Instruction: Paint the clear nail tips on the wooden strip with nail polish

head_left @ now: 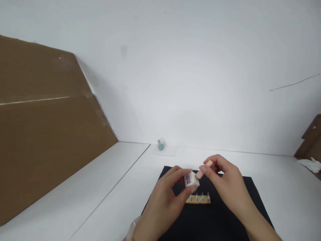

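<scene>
In my left hand (173,185) is a small white nail polish bottle (191,179) with a purple picture on its side, gripped between thumb and fingers and tilted to the right. The thumb and fingers of my right hand (222,177) pinch its peach-coloured cap (205,169). The cap's lower end meets the bottle's neck; whether it is screwed on or loose I cannot tell. Just below the bottle, a yellowish strip (200,199) bears several small clear upright pieces, like nail tips. My left hand hides the strip's left end.
Under both hands a black mat (210,221) covers part of the white table (120,201). Near the back wall, a teal bottle with a grey cap (161,145) stands by a clear flat tray (167,153). Brown cardboard (50,134) rises at left; white crumpled material (311,164) lies far right.
</scene>
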Demonstrator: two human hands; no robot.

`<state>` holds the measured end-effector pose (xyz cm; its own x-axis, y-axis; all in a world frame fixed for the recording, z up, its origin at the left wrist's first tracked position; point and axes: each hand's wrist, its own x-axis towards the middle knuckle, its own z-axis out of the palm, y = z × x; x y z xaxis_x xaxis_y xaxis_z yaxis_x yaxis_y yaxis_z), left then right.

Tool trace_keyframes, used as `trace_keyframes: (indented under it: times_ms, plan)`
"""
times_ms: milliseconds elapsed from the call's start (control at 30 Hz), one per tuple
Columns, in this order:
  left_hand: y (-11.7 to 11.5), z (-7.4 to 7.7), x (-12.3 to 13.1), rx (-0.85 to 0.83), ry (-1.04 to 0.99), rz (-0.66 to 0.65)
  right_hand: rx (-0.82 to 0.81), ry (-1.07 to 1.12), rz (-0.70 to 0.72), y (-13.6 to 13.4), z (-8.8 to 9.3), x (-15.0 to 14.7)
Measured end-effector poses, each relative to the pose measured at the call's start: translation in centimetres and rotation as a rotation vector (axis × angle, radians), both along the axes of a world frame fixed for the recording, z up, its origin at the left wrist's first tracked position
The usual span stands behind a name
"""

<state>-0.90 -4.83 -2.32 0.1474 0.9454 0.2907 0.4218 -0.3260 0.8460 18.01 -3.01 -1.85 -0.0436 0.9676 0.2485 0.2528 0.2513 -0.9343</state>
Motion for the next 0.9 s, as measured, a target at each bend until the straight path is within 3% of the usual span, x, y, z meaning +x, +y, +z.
trace_keyframes:
  times_ms: [100,167,300,400,500,667,900]
  plan:
    - [0.3,0.7,-0.2,-0.216,-0.130,-0.076,-0.052,0.106,0.078,0.5,-0.2,0.3]
    - [0.4,0.9,-0.3,-0.267,-0.171,-0.077,-0.038,0.124,0.067,0.6,-0.5,0.1]
    - [0.5,0.4,-0.3,-0.099,-0.050,0.040,0.147,-0.051,-0.062,0.1,-0.8,-0.4]
    - [0.5,0.0,-0.4,-0.008,0.012,0.026,0.233,-0.139,-0.079,-0.3,-0.7,-0.5]
    - [0.4,-0.4,-0.7,0.039,0.045,0.000,0.124,-0.096,-0.026,-0.2,-0.4,-0.2]
    - [0.5,-0.7,-0.8,0.060,0.047,0.009,-0.101,0.193,0.109,1.0,-0.8,-0.1]
    - [2.0,-2.1,-2.0,-0.183,-0.071,0.128,-0.156,0.456,-0.073,2.9,-2.6,0.4]
